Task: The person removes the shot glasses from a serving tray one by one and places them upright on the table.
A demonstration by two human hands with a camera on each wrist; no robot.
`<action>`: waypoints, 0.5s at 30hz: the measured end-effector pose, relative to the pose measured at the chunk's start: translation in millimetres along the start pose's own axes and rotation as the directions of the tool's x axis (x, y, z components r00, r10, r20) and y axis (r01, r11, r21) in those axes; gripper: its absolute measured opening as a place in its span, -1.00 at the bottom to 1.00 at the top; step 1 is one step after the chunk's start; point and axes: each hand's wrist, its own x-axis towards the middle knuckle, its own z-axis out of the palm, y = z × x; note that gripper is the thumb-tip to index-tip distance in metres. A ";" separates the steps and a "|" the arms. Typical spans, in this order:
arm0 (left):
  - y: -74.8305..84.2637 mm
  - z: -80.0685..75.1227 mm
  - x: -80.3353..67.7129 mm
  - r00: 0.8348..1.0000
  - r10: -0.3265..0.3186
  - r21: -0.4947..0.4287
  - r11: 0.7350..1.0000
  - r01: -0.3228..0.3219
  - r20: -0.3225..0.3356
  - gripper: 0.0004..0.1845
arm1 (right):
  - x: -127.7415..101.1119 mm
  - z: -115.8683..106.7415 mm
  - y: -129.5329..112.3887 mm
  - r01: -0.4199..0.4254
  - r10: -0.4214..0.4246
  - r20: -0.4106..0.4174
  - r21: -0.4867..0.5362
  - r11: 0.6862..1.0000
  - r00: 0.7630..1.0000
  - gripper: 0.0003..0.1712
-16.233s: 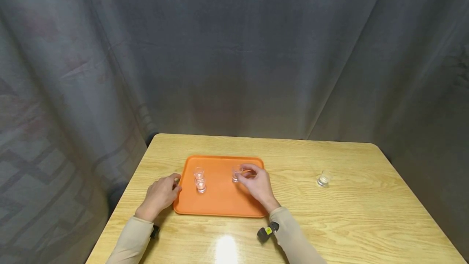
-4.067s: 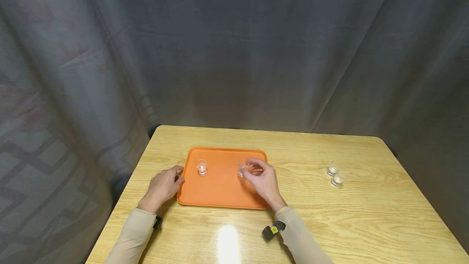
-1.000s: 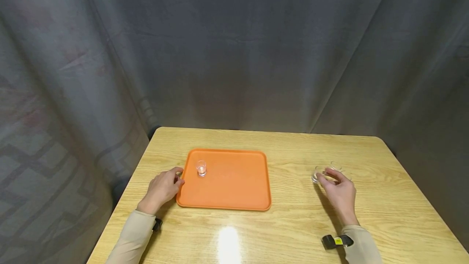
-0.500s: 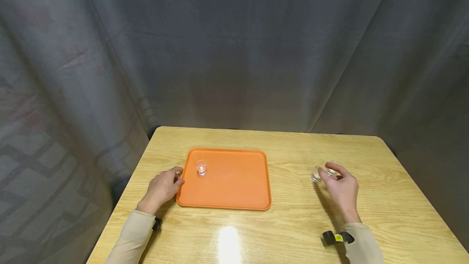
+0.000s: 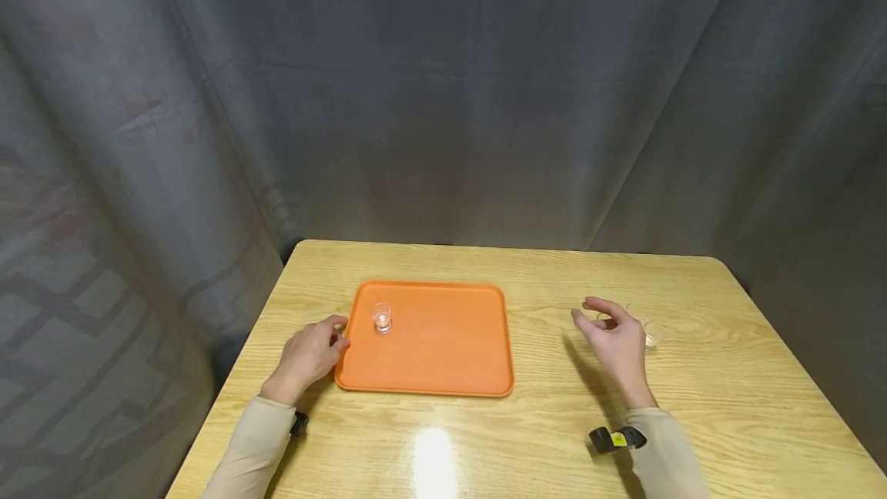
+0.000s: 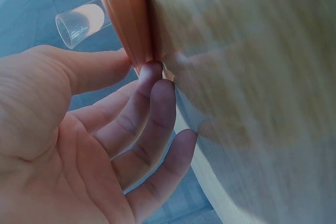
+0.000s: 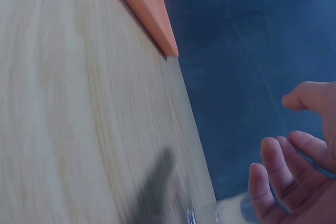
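Note:
My left hand (image 5: 305, 358) pinches the left rim of an orange tray (image 5: 440, 353). In the left wrist view, the thumb and fingertips meet at the tray's edge (image 6: 126, 17). A clear shot glass (image 5: 382, 319) stands upright near the tray's upper left; the left wrist view shows this glass (image 6: 81, 24) beyond the rim. My right hand (image 5: 619, 345) hovers above the table, right of the tray, its thumb and fingers spread and holding nothing. Just right of it stands a clear shot glass (image 5: 652, 337). Other glass rims behind the hand are mostly hidden.
The wooden table (image 5: 554, 437) extends on all sides of the tray. Grey curtains (image 5: 443, 98) hang behind it and along the sides. At the bottom of the right wrist view lies part of a glass (image 7: 231, 211), close to the fingers.
One second ago my right hand was among the glasses at the right; now it has moved left, away from them, with nothing in it. My left hand keeps its place on the tray.

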 end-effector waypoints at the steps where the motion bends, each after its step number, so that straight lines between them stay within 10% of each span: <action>1: -0.1 0.1 0.1 1.000 -0.001 0.001 1.000 0.001 0.001 -0.54 | 0.1 3.3 -1.4 0.006 -0.006 0.006 0.006 1.000 1.000 -0.63; 15: 0.2 -0.4 0.2 1.000 0.001 -0.005 1.000 -0.001 0.000 -0.55 | -1.0 39.7 -17.7 0.050 -0.054 0.112 0.031 0.998 0.992 -0.62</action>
